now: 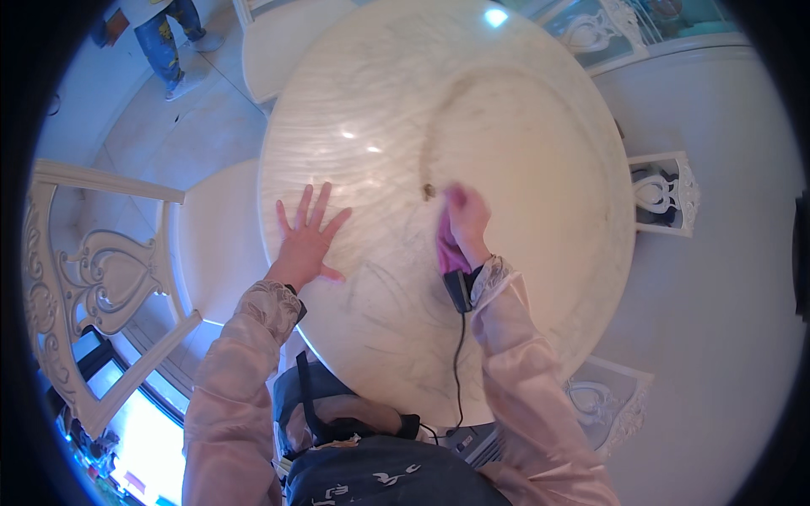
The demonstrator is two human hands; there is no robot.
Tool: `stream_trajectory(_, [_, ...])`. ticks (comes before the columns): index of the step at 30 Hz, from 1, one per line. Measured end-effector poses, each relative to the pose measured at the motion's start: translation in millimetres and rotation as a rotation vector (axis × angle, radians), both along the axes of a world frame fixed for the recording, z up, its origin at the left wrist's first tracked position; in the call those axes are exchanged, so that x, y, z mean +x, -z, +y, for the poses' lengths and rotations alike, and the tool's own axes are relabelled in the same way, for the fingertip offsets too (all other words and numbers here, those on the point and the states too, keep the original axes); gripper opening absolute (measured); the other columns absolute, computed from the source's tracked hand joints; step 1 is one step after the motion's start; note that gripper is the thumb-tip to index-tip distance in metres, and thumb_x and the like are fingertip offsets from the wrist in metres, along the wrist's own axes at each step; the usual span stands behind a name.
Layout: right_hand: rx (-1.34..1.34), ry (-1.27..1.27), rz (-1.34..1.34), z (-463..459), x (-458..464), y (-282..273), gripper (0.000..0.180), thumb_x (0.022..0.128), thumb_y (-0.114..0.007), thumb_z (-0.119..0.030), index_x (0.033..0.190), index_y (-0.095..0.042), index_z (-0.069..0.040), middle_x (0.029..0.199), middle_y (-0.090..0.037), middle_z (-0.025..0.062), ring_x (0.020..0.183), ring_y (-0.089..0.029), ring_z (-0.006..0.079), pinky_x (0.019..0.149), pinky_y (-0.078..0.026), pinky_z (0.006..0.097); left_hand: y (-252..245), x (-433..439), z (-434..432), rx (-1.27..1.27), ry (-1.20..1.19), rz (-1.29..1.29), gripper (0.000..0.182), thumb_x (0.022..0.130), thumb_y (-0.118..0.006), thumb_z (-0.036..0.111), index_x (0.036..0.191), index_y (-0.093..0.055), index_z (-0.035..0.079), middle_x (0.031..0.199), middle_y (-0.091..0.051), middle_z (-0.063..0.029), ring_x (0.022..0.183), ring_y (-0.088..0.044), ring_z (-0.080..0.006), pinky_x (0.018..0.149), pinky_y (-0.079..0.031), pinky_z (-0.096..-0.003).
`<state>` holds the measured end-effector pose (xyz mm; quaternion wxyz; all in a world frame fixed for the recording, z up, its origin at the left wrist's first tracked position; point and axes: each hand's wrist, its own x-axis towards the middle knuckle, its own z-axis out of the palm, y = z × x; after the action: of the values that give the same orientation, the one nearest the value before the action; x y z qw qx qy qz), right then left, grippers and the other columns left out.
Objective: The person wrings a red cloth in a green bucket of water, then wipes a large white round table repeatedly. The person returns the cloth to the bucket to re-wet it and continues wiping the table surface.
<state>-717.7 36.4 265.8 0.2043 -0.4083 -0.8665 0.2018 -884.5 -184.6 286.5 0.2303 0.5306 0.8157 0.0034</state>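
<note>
My left hand [307,243] rests palm down on the left part of a round, pale marble-look tabletop [544,190], fingers spread and holding nothing. In my right hand [469,218], slightly blurred, is a bunched pink cloth [448,243] that hangs down towards the wrist. Just left of the cloth sits a small brown clump [429,191] on the tabletop. A brownish smear [436,120] curves up from the clump and over to the right. Grey streaks and wet-looking sheen mark the left side of the surface.
A small black device [457,291] sits at my right wrist, its black cable [457,373] trailing across the table towards my body. Carved white chairs stand around, one close at left [114,272] and another at right [664,195]. A person [161,47] stands on the tiled floor, upper left.
</note>
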Motion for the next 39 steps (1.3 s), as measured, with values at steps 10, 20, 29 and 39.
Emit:
stream_trajectory(10, [-0.085,0.087,0.159,-5,-7,-3,0.018,0.093,-0.057,-0.024,0.092,-0.057,-0.006,0.084,-0.062,0.0202,0.078,-0.062,0.039,0.068,-0.05,0.0464,-1,1,-1,0.019,-0.007,-0.003,0.124,0.044,-0.083,0.06,0.15,-0.028,0.03,0.161,0.004,-0.0138,0.147,0.003,-0.0381,0.105,-0.004,-0.0745])
stream_trajectory(20, [-0.135,-0.032,0.127,-5,-14,-5,0.011,0.088,-0.062,-0.011,0.094,-0.055,-0.006,0.088,-0.062,0.0196,0.082,-0.064,0.0372,0.071,-0.051,0.0447,-3,0,0,0.006,0.0,-0.017,0.124,0.045,-0.083,0.06,0.151,-0.027,0.03,0.161,0.006,-0.0141,0.147,0.005,-0.0386,0.105,-0.004,-0.0746])
stream_trajectory(29, [-0.108,0.021,-0.128,3,-22,2,0.019,0.097,-0.045,-0.021,0.102,-0.06,-0.01,0.098,-0.066,0.0151,0.091,-0.064,0.0348,0.079,-0.05,0.0426,-5,1,0,-0.02,-0.003,-0.028,0.125,0.044,-0.083,0.061,0.151,-0.026,0.031,0.161,0.007,-0.0132,0.147,0.006,-0.0375,0.106,-0.002,-0.0742])
stream_trajectory(39, [-0.118,-0.176,-0.012,10,-24,5,0.008,0.092,-0.055,-0.013,0.091,-0.055,-0.005,0.091,-0.06,0.0197,0.08,-0.062,0.0405,0.069,-0.049,0.0487,-7,1,1,-0.018,-0.02,-0.034,0.124,0.044,-0.084,0.058,0.151,-0.026,0.031,0.161,0.007,-0.0123,0.148,0.005,-0.0372,0.106,-0.003,-0.0736])
